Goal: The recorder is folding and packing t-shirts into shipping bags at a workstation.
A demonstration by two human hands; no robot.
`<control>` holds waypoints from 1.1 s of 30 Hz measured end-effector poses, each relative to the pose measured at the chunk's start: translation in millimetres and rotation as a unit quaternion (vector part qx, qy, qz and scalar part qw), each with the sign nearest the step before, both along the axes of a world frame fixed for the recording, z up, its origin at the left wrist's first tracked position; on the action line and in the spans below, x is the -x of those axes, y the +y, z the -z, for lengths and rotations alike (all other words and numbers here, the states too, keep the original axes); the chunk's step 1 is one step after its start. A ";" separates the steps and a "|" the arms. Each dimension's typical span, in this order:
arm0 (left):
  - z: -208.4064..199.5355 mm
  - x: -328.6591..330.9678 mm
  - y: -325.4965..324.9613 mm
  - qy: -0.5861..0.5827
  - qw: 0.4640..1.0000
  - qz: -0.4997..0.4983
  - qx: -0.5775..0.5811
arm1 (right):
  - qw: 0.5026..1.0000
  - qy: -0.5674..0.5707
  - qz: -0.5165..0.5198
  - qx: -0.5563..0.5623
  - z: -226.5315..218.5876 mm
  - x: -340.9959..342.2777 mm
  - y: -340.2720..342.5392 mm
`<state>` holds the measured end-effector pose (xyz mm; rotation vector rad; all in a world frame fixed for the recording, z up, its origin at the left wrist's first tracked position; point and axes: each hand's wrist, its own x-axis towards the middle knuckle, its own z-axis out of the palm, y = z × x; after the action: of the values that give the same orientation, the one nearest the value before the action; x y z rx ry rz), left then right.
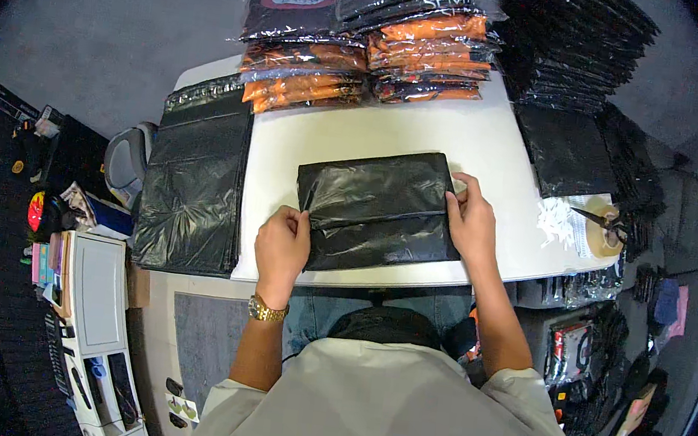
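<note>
A black plastic mailing bag point(382, 192), flat and folded into a rectangle, lies on the white table point(289, 142) in front of me. A fold line crosses its middle. At its left edge, my left hand point(282, 240) pinches the plastic, fingers curled and thumb against it. My right hand point(471, 219) grips the right edge, with the thumb on top and the index finger just beyond the side. What is inside the bag is hidden. A gold watch point(268, 310) is on my left wrist.
Flat black bags point(195, 175) are stacked along the table's left side. Clear-wrapped orange and black garments point(305, 75) are piled at the back. On the right are more black bags point(568, 148), white paper slips point(557, 223) and scissors point(603, 219). A white cabinet point(96, 288) stands lower left.
</note>
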<state>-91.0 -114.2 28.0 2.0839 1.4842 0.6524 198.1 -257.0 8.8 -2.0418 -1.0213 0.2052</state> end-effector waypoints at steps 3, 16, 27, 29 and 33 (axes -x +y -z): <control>7.4 4.7 -1.8 -0.019 1.000 -0.003 -0.016 | 1.000 -0.005 -0.015 -0.018 6.3 1.0 -4.8; -0.9 7.1 -8.3 -0.034 0.999 -0.018 0.023 | 0.997 0.040 -0.029 -0.055 8.7 -2.2 -3.8; 3.9 3.8 25.3 -0.055 0.997 -0.030 0.032 | 0.997 0.064 -0.016 -0.043 8.3 -10.2 -3.4; 4.3 -3.1 39.2 -0.069 0.997 -0.027 0.030 | 0.997 0.076 -0.008 -0.023 5.1 -17.6 3.7; 11.5 -13.3 54.9 -0.083 0.996 -0.002 0.029 | 0.997 0.073 -0.009 -0.012 10.7 -27.3 14.5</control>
<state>-77.8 -59.3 16.5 1.9345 1.3988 0.7559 225.4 -242.5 -1.9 -1.9654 -0.9468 0.3456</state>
